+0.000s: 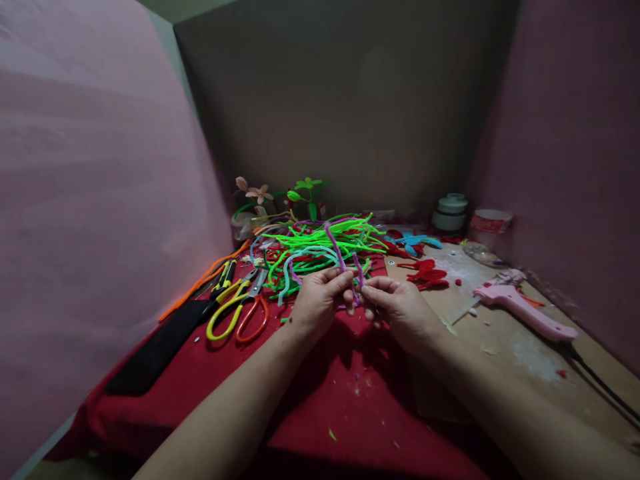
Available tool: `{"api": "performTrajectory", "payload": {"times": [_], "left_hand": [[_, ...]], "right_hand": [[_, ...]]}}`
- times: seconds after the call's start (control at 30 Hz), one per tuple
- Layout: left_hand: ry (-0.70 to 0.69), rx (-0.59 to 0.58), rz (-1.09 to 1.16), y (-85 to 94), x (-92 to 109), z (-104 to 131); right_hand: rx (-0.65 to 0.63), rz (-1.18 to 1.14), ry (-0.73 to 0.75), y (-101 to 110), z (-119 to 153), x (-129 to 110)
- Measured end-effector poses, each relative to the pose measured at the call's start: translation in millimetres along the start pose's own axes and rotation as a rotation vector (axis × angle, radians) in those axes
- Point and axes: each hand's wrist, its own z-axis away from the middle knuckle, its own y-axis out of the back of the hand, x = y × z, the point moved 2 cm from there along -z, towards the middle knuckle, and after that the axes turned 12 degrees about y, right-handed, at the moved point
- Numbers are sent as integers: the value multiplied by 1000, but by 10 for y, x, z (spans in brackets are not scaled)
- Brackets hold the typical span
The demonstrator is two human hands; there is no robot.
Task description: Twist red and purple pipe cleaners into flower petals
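Observation:
A purple pipe cleaner (pixel 335 245) is bent, with one longer end standing up and a shorter end beside it. My left hand (pixel 325 297) pinches the longer part between thumb and finger. My right hand (pixel 393 300) pinches the shorter part close by, its fingers closed. The lower bend hangs between the two hands, partly hidden by fingers. Just behind my hands lies a heap of bright green pipe cleaners (pixel 320 235), with a light teal one (pixel 286 273) curving over its front left.
Scissors with yellow (pixel 220 331) and red-orange handles and a black flat object (pixel 160 347) lie left on the red cloth (pixel 320 400). A pink glue gun (pixel 530 310) rests on the board at right. Fuzzy flowers (pixel 309 183) and a jar (pixel 450 213) stand at the back.

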Motion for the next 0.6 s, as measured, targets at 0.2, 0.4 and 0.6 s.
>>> {"api": "performTrajectory", "payload": {"times": [0.2, 0.4, 0.6], "left_hand": [[20, -16, 17, 12, -10, 1], [39, -18, 18, 13, 2, 18], [48, -3, -6, 13, 4, 23]], "right_hand": [[-27, -3, -15, -1, 13, -12], [0, -57, -61, 10, 0, 16], [13, -90, -72, 18, 5, 27]]}}
